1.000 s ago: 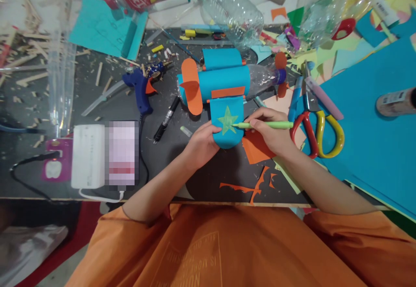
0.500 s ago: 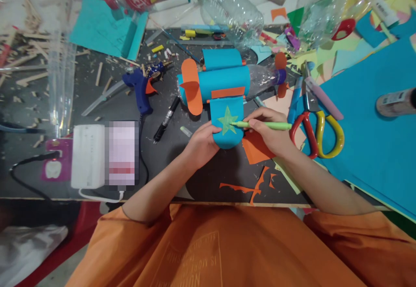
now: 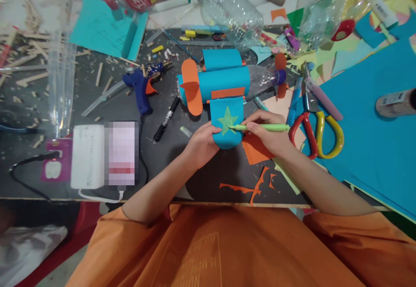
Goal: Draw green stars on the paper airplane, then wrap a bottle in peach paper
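Marker [image 3: 276, 127] is pointing leftward from the right hand [image 3: 271, 137] gripping it to the green star [image 3: 227, 117] on the blue wing [image 3: 229, 142], which is lying between both hands, the left hand [image 3: 199, 147] pinching its left edge over the table [image 3: 165, 170].

Blue-wrapped clear plastic bottle plane [image 3: 224, 81] and slim lime-green plastic marker [image 3: 273, 127]
The plane lies lengthwise, roughly parallel to the counter's [image 3: 201, 187] near edge, purple-blue cap [image 3: 280, 77] rightward; the marker's tip meets the pale-green star [image 3: 228, 120] on its blue near wing [image 3: 227, 140].
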`<state>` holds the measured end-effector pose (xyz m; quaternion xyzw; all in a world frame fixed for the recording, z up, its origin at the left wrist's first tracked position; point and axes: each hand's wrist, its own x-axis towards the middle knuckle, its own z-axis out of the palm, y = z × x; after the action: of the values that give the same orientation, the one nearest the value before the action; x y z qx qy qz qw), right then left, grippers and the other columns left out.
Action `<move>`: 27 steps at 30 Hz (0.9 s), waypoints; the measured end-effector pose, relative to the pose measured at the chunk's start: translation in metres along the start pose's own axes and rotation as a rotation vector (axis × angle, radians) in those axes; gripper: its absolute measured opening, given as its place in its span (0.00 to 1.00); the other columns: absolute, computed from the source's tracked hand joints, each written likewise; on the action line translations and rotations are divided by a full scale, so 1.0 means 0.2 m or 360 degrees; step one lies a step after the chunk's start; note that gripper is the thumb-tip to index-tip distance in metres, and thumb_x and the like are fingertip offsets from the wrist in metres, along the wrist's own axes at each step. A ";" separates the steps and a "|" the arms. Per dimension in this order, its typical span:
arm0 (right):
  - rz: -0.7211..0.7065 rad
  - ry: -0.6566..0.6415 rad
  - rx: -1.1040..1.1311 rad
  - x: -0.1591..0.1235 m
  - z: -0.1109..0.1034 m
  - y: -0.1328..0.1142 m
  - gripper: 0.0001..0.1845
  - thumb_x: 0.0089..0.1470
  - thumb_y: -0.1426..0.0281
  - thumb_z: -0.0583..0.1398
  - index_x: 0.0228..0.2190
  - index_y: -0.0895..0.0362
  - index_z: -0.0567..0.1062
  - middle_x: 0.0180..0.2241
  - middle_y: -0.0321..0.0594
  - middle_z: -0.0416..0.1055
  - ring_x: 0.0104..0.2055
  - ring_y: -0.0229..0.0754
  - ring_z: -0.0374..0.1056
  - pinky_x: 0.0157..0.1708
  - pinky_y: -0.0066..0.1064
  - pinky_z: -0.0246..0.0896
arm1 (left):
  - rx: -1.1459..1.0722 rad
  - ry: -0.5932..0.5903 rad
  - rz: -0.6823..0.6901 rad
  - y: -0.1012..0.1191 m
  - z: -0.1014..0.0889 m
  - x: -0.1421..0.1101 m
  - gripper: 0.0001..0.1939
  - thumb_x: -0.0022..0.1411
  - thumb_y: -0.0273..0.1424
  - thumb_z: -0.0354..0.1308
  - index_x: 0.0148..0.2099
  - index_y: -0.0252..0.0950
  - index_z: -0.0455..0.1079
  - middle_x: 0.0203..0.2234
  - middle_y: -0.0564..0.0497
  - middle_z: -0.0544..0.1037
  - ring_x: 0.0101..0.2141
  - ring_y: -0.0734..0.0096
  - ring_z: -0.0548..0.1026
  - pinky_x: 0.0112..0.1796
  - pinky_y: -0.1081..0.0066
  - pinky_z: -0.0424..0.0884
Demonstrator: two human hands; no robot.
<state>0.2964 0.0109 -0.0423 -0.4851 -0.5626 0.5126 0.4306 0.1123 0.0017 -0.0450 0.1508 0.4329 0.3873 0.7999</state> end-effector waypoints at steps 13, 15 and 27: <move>0.0007 0.0075 -0.0001 0.00 0.01 0.00 0.05 0.48 0.68 0.63 0.22 0.53 0.77 0.22 0.34 0.77 0.24 0.39 0.72 0.24 0.31 0.69 | -0.0026 0.0060 -0.0015 0.00 0.00 0.00 0.04 0.50 0.25 0.59 0.32 0.33 0.73 0.27 0.50 0.79 0.28 0.69 0.75 0.34 0.69 0.69; -0.0034 0.0175 0.0007 0.00 0.00 0.00 0.05 0.48 0.70 0.62 0.22 0.53 0.76 0.21 0.34 0.76 0.24 0.39 0.72 0.23 0.31 0.69 | -0.0016 0.0084 -0.0035 -0.01 0.00 0.00 0.05 0.51 0.26 0.59 0.33 0.33 0.73 0.29 0.49 0.80 0.29 0.68 0.76 0.35 0.68 0.70; -0.0013 0.0200 0.0072 0.00 0.00 0.01 0.05 0.48 0.67 0.64 0.23 0.53 0.77 0.22 0.33 0.76 0.25 0.38 0.72 0.25 0.31 0.71 | -0.0038 0.0048 -0.0012 0.00 0.00 0.00 0.03 0.53 0.25 0.58 0.32 0.33 0.73 0.27 0.51 0.78 0.28 0.70 0.74 0.34 0.69 0.70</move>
<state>0.2959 0.0113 -0.0444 -0.5041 -0.5249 0.4919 0.4780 0.1120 0.0010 -0.0460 0.1337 0.4409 0.3915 0.7965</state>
